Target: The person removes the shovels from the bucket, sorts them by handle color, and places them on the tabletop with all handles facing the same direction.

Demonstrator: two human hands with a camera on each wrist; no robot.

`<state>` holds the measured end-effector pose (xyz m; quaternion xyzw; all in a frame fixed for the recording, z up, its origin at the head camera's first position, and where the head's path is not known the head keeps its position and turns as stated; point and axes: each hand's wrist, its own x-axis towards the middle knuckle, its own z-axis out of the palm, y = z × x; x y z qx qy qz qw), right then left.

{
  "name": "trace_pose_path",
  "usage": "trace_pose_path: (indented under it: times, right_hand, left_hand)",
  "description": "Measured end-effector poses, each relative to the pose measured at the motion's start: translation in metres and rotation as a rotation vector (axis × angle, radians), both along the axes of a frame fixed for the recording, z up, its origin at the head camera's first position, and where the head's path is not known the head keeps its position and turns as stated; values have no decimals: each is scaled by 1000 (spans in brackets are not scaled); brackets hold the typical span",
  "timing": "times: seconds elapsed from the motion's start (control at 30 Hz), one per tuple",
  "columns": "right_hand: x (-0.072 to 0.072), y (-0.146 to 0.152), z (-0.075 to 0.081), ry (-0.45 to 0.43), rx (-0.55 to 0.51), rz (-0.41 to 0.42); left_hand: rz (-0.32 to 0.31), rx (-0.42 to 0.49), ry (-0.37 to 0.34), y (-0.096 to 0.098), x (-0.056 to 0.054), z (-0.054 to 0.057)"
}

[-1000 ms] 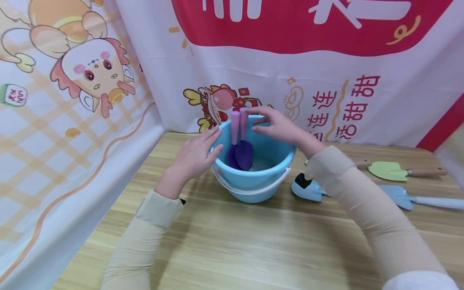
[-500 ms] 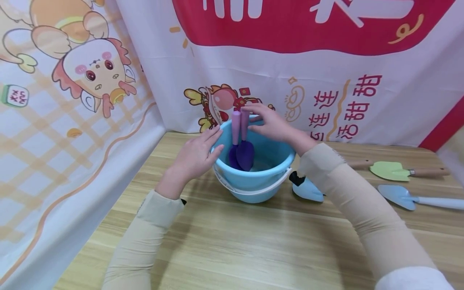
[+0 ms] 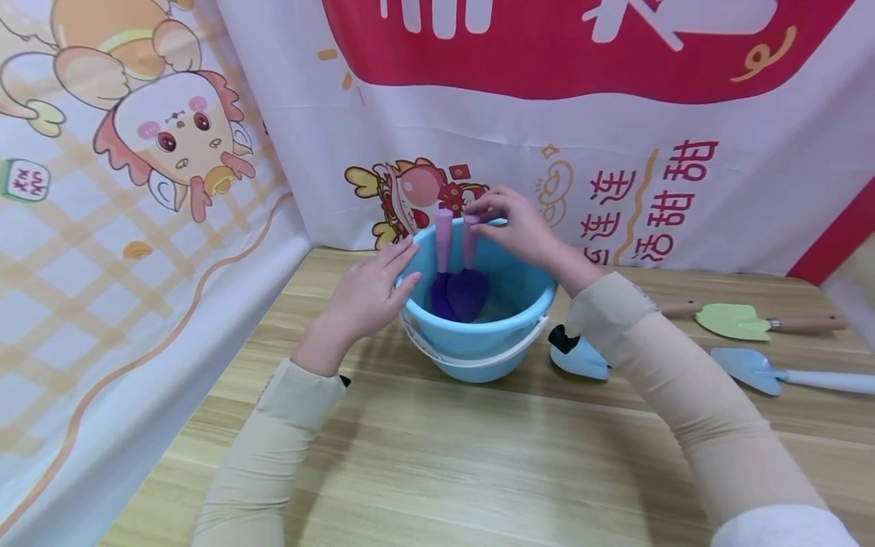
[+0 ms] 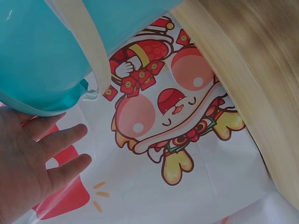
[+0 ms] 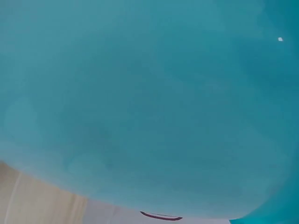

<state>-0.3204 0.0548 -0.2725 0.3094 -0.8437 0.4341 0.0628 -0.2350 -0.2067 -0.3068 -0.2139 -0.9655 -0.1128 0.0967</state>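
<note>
A light blue bucket [image 3: 481, 329] stands upright on the wooden table. Two purple trowels lean inside it, handles up: a left trowel [image 3: 443, 243] and a right trowel [image 3: 469, 296]. My right hand [image 3: 521, 232] pinches the top of the right trowel's lilac handle between thumb and fingers. My left hand [image 3: 365, 295] rests against the bucket's left rim, fingers straight. The left wrist view shows those spread fingers of the left hand [image 4: 32, 161] at the rim of the bucket [image 4: 37, 56]. Bucket wall [image 5: 140, 107] fills the right wrist view, so the right fingers are hidden there.
Right of the bucket lie a light blue trowel head [image 3: 581, 358], partly behind the right sleeve, a green trowel [image 3: 734, 322] with wooden handle and a blue trowel [image 3: 752, 370]. The bucket's white carrying handle [image 3: 472, 363] hangs in front. A printed cloth [image 3: 328, 167] backs the table [image 3: 437, 456].
The right trowel's handle has shifted right, away from the left one, and its blade has turned to show broader. My right fingers have closed on that handle. The left hand stays put.
</note>
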Motion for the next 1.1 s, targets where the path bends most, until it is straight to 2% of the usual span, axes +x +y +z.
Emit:
trace_pose_path:
  times: [0.07, 0.33, 0.5, 0.77, 1.1]
  right_hand:
    - [1, 2, 1, -9, -18, -3]
    - [4, 5, 4, -135, -83, 64]
    - [8, 5, 3, -120, -84, 73]
    - [10, 12, 2, -113, -92, -10]
    - [15, 22, 6, -71, -117, -52]
  left_hand:
    - [-1, 0, 0, 0, 0, 0]
    - [3, -1, 0, -1, 0, 1]
    - [2, -2, -1, -1, 0, 1]
    - [-6, -3, 13, -1, -1, 0]
    - [-1, 1, 8, 0, 0, 1]
